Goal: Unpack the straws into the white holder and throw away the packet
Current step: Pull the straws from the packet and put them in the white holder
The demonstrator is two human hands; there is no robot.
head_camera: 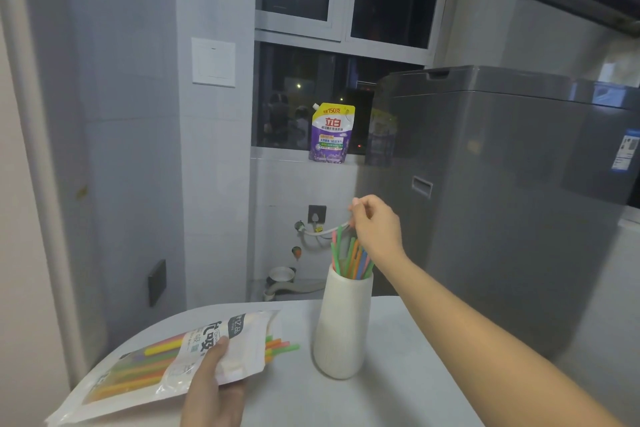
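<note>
- Straws: one bunch stands upright in the holder, tops fanned out; right hand is directly above them, fingers curled down at the tips, seemingly pinching one or two.
- Left hand grips the packet near its open end, thumb on top.
- Packet lies flat on the bench, left of holder, long axis pointing at it; more straws poke out of the mouth.
- Next grab: right hand nearer, must travel down-left to the mouth.
</note>
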